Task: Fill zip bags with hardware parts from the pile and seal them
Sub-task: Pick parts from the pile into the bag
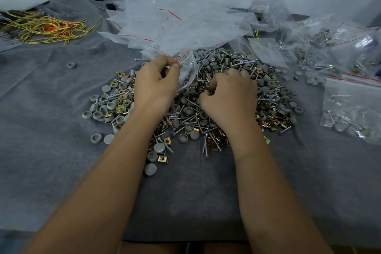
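Grey cloth (61, 109): zip bag (188, 72) pinched in left grip (156, 84).

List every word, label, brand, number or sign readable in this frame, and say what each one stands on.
None: no readable text appears anywhere in this frame.
The zip bag pinched by the left hand: clear, only a red seal line, no print.
The filled bag at right: red strip, no lettering.
The pile of hardware parts under the right hand: any stamps are too small to read.

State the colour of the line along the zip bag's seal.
Red, on the zip bag in the left hand; head view.
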Demonstrator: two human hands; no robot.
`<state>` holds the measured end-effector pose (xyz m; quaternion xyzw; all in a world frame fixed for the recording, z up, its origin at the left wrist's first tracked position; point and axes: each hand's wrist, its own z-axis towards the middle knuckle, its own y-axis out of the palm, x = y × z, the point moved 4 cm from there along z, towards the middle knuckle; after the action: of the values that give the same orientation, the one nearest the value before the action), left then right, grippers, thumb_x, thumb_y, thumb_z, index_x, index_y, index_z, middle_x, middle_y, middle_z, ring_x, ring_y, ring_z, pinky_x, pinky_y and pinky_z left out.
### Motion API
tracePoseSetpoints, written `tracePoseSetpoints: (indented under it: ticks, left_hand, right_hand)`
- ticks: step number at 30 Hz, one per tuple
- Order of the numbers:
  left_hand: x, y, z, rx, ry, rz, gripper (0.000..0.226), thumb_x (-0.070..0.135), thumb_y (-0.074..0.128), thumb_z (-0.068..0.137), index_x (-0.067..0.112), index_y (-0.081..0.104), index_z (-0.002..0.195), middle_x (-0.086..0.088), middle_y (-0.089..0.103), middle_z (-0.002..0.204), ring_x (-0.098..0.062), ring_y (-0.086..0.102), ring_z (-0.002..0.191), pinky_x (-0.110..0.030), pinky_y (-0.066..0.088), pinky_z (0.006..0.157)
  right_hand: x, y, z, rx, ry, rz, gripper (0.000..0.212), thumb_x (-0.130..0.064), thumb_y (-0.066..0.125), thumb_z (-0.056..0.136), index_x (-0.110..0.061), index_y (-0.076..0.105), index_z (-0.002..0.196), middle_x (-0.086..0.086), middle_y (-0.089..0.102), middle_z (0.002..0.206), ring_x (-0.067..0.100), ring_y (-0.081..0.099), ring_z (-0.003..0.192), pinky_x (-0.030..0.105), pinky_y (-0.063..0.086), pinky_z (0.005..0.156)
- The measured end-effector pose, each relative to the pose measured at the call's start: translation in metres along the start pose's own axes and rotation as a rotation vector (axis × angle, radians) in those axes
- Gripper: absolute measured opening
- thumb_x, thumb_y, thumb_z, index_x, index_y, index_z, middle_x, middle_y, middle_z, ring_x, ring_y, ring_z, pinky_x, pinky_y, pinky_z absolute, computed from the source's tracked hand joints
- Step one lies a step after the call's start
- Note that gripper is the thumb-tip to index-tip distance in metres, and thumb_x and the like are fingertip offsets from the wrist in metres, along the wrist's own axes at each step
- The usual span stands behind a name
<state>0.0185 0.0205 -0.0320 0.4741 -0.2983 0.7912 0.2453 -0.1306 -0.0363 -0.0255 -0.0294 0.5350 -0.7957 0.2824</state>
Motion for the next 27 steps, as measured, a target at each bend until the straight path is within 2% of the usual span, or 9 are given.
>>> tracePoseSetpoints:
  ticks: [16, 20, 22, 24, 27]
  left_hand:
    - [0.001, 0.001, 0.000, -0.020, 0.012, 0.005, 0.022, 0.019, 0.052, 0.094, 0.031, 0.064, 0.080, 0.016, 0.043, 0.044, -0.003, 0.033, 0.041, -0.020, 0.027, 0.041]
    - [0.002, 0.001, -0.001, -0.020, 0.004, -0.005, 0.022, 0.018, 0.052, 0.094, 0.030, 0.064, 0.080, 0.016, 0.043, 0.042, -0.002, 0.033, 0.040, -0.016, 0.027, 0.039]
    - [0.002, 0.001, -0.001, -0.023, 0.009, -0.002, 0.022, 0.017, 0.052, 0.095, 0.030, 0.064, 0.080, 0.016, 0.043, 0.042, -0.003, 0.034, 0.039, -0.016, 0.027, 0.039]
    - [0.002, 0.002, -0.001, -0.027, 0.010, -0.003, 0.022, 0.018, 0.052, 0.095, 0.030, 0.064, 0.080, 0.016, 0.043, 0.042, -0.003, 0.033, 0.039, -0.016, 0.027, 0.039]
    - [0.002, 0.002, -0.002, -0.033, 0.006, 0.007, 0.022, 0.019, 0.053, 0.095, 0.030, 0.064, 0.080, 0.016, 0.044, 0.043, -0.002, 0.033, 0.040, -0.019, 0.027, 0.040]
  right_hand:
    - [0.000, 0.001, 0.000, -0.030, -0.001, -0.033, 0.021, -0.036, 0.059, 0.084, -0.021, 0.069, 0.096, 0.002, 0.055, 0.112, 0.026, 0.042, 0.114, 0.042, 0.032, 0.096]
    - [-0.003, -0.003, 0.001, -0.004, -0.031, 0.076, 0.010, -0.030, 0.062, 0.085, -0.024, 0.067, 0.092, -0.004, 0.058, 0.101, 0.022, 0.046, 0.107, 0.038, 0.034, 0.093]
    - [-0.005, -0.004, 0.001, 0.008, -0.043, 0.159, 0.007, -0.024, 0.061, 0.086, -0.021, 0.067, 0.090, -0.005, 0.064, 0.091, 0.022, 0.054, 0.098, 0.039, 0.042, 0.090]
    - [-0.005, -0.006, 0.001, 0.034, -0.021, 0.295, 0.005, -0.019, 0.062, 0.087, -0.018, 0.066, 0.088, -0.005, 0.065, 0.083, 0.021, 0.059, 0.088, 0.042, 0.050, 0.081]
    - [-0.004, -0.010, 0.001, 0.120, 0.035, 0.490, 0.005, -0.015, 0.063, 0.089, -0.017, 0.066, 0.092, -0.006, 0.065, 0.084, 0.017, 0.060, 0.087, 0.037, 0.053, 0.076]
